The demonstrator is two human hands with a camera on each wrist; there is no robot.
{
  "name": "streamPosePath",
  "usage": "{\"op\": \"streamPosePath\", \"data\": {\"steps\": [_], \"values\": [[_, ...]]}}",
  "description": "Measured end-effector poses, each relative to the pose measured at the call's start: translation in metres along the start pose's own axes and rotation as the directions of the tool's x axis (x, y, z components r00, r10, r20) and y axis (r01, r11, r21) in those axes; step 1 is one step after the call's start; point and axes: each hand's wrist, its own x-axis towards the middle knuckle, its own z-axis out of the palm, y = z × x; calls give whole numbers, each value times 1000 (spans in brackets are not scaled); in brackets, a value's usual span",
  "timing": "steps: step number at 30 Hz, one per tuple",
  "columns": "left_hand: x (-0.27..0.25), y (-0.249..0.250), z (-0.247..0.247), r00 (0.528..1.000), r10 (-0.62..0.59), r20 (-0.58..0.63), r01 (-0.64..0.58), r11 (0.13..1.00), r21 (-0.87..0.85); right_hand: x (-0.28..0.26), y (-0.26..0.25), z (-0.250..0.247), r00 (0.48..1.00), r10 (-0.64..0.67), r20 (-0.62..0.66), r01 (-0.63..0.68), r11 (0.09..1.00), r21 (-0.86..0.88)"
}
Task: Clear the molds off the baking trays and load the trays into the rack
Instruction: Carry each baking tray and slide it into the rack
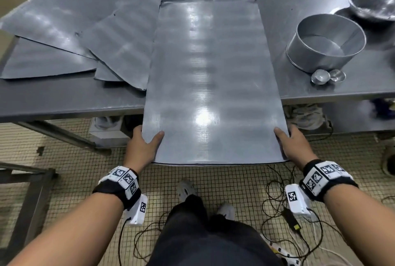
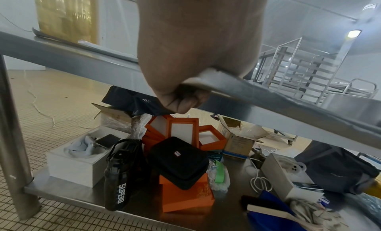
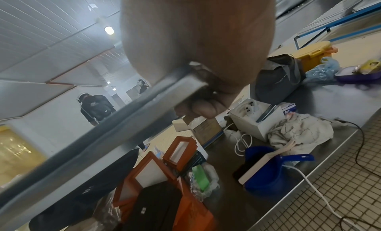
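A long flat baking tray point(image 1: 211, 86) juts out over the front edge of the steel table point(image 1: 64, 99), its near end off the table. My left hand point(image 1: 145, 143) grips the tray's near left corner, thumb on top, fingers underneath point(image 2: 183, 102). My right hand point(image 1: 292, 143) grips the near right corner the same way, fingers curled under the tray edge point(image 3: 202, 107). The tray carries nothing. A round metal mold point(image 1: 324, 43) and two small tart molds point(image 1: 328, 76) sit on the table to the tray's right. A tray rack point(image 2: 292, 74) stands across the room in the left wrist view.
Several more flat trays point(image 1: 70, 30) lie overlapping on the table's left. A steel bowl point(image 1: 374, 2) sits at the far right. The lower shelf point(image 2: 86, 197) holds boxes, bags and cloths. Cables point(image 1: 284, 214) trail over the tiled floor by my feet. Another person point(image 3: 94, 109) stands far off.
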Motion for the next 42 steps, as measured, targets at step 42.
{"op": "streamPosePath", "data": {"steps": [42], "values": [[33, 73, -29, 998, 52, -45, -56, 995, -83, 21, -56, -51, 948, -299, -108, 307, 949, 67]]}}
